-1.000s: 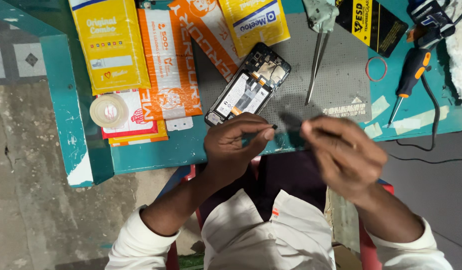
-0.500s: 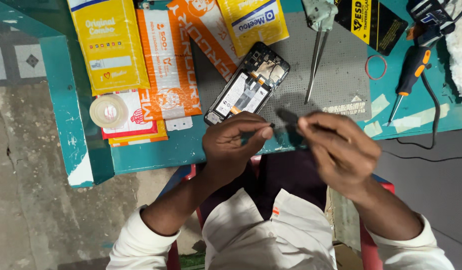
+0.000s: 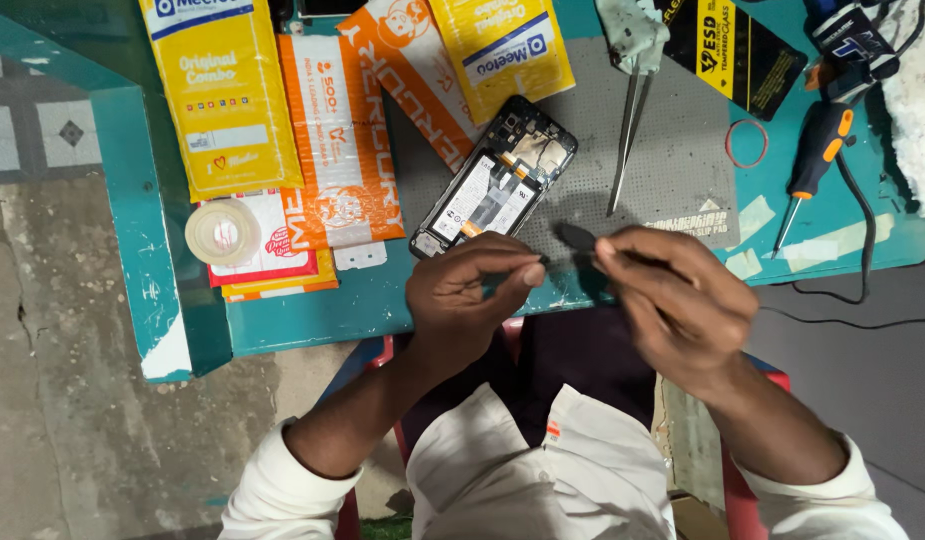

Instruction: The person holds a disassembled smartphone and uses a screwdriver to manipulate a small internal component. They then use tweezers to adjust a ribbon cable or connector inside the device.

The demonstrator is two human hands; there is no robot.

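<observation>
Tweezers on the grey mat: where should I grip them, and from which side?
Grip the tweezers by both arms at mid-length, coming from directly above. They lie flat, tips toward the person, wide end under a pale cloth. The mat is bare on either side.

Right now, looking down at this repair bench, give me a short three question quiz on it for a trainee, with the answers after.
1. True or false: the opened black phone with its back cover off lies on the grey perforated work mat.
2. Which hand pinches the small dark part at its fingertips, the left hand or the right hand?
3. Multiple choice: the metal tweezers lie (A) on the roll of clear tape, (B) on the grey mat right of the phone, (C) in the right hand.

Key: 1 true. 2 left hand; the right holds a thin black tool. 3 B.
</observation>
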